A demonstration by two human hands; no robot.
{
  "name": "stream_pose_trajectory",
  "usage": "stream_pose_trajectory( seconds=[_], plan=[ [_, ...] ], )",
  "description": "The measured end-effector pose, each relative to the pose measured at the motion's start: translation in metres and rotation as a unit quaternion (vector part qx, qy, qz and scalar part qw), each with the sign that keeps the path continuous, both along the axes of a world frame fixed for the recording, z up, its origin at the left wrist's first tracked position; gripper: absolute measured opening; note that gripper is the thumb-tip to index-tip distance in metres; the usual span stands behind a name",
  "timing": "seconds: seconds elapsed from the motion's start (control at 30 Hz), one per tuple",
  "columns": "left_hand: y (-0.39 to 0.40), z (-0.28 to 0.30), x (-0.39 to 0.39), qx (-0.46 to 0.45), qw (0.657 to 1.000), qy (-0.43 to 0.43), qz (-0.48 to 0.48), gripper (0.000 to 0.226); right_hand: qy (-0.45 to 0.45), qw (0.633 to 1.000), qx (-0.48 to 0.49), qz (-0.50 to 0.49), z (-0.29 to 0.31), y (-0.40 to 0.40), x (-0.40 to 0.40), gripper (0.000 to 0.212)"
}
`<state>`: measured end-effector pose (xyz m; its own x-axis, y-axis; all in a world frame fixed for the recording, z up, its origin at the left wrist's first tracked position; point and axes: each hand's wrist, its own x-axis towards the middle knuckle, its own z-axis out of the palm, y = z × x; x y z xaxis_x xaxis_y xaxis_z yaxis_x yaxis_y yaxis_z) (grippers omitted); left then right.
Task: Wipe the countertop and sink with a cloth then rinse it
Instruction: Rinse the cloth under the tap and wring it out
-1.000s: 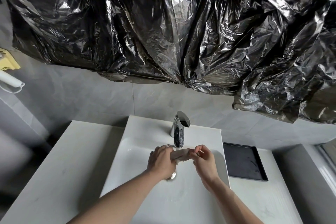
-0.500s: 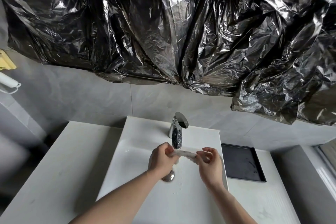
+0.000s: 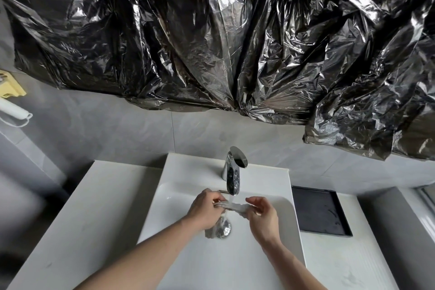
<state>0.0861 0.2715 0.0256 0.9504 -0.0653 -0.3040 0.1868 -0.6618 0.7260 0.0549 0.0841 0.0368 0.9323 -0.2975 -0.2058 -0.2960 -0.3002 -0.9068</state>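
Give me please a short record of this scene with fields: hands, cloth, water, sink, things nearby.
left hand: grips one end of the cloth
right hand: grips the other end
cloth: stretched between the hands, under the faucet
water: running onto the cloth
sink: white, drain partly hidden
nearby: black tray on the countertop, right of the sink

We find no readable text, label, brand, number or sign anywhere in view. The yellow item on the wall at far left carries no marking we can make out; it's cut off by the frame edge. The chrome faucet shows only reflections, no logo. The black plastic sheeting and the dark tray are unmarked.
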Motion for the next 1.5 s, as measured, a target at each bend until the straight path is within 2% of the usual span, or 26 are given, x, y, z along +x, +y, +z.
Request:
stream_pose_trajectory(
  seconds=[0.1,0.2,0.27,0.33,0.4,0.5,0.6,0.63,0.67,0.73,0.77,0.8,0.87,0.93,0.97,1.03,1.1,1.17,1.23,1.3,1.33,1.43,1.5],
  plan=[
    [-0.008,0.001,0.002,-0.079,0.996,0.027,0.023,0.018,0.04,0.996,0.051,0.065,-0.009,0.006,-0.002,0.033],
    [-0.018,0.008,0.003,-0.181,0.977,0.07,0.087,0.015,0.095,0.981,0.109,0.13,-0.017,0.016,-0.003,0.055],
    [-0.022,0.01,0.005,-0.24,0.961,0.087,0.109,0.019,0.118,0.971,0.154,0.141,-0.016,0.021,-0.003,0.047],
    [-0.021,0.014,0.006,-0.264,0.953,0.084,0.123,0.023,0.131,0.967,0.165,0.145,-0.018,0.023,-0.002,0.029],
    [-0.016,0.014,0.007,-0.247,0.957,0.067,0.133,0.029,0.131,0.969,0.151,0.147,-0.02,0.023,-0.001,0.016],
    [-0.002,0.005,0.006,-0.176,0.972,0.04,0.151,0.025,0.095,0.985,0.054,0.135,-0.019,0.024,0.004,0.007],
    [0.011,-0.007,0.0,-0.069,0.987,0.035,0.14,0.016,0.071,0.988,-0.031,0.13,-0.014,0.021,0.014,0.012],
    [0.015,-0.01,-0.004,-0.043,0.991,0.031,0.12,0.018,0.063,0.987,-0.052,0.138,-0.012,0.02,0.018,0.016],
    [0.018,-0.012,-0.008,-0.023,0.996,0.023,0.087,0.029,0.062,0.984,-0.066,0.152,-0.008,0.019,0.021,0.019],
    [0.019,-0.013,-0.014,-0.018,1.0,0.001,0.004,0.059,0.054,0.974,-0.07,0.209,0.005,0.019,0.02,0.029],
    [0.018,-0.012,-0.016,-0.024,0.999,-0.008,-0.028,0.067,0.052,0.965,-0.064,0.249,0.014,0.02,0.018,0.037],
    [0.015,-0.012,-0.015,-0.029,0.998,-0.013,-0.049,0.069,0.052,0.956,-0.054,0.284,0.021,0.02,0.017,0.042],
    [0.008,-0.011,-0.014,-0.031,0.998,-0.004,-0.047,0.057,0.047,0.939,-0.021,0.341,0.025,0.019,0.018,0.032],
    [0.005,-0.01,-0.01,-0.05,0.999,0.013,0.005,0.038,0.027,0.949,-0.007,0.313,0.022,0.019,0.02,0.014],
    [0.006,-0.013,-0.007,-0.067,0.997,0.019,0.036,0.034,0.02,0.961,0.019,0.274,0.017,0.019,0.02,0.013],
    [0.008,-0.013,-0.005,-0.114,0.99,0.027,0.075,0.036,0.05,0.982,0.09,0.161,0.004,0.017,0.019,0.041],
    [0.006,-0.011,-0.006,-0.188,0.976,0.043,0.106,0.037,0.101,0.981,0.125,0.11,0.002,0.018,0.013,0.044],
    [0.002,-0.004,-0.01,-0.254,0.955,0.071,0.135,0.026,0.142,0.972,0.137,0.127,0.0,0.018,0.007,0.031],
    [0.0,-0.003,-0.011,-0.279,0.945,0.096,0.137,0.015,0.169,0.96,0.172,0.145,0.003,0.02,0.001,0.025],
    [-0.003,-0.004,-0.011,-0.27,0.946,0.115,0.14,0.038,0.186,0.946,0.223,0.144,0.002,0.023,-0.002,0.026],
    [-0.005,-0.003,-0.012,-0.276,0.943,0.121,0.138,0.042,0.195,0.939,0.243,0.144,-0.001,0.023,-0.003,0.028],
    [-0.015,0.012,-0.013,-0.292,0.94,0.146,0.097,0.038,0.205,0.928,0.27,0.155,-0.008,0.022,-0.001,0.028],
    [-0.017,0.021,-0.015,-0.291,0.937,0.178,0.072,0.043,0.195,0.935,0.256,0.149,-0.007,0.022,0.002,0.035]
  ],
)
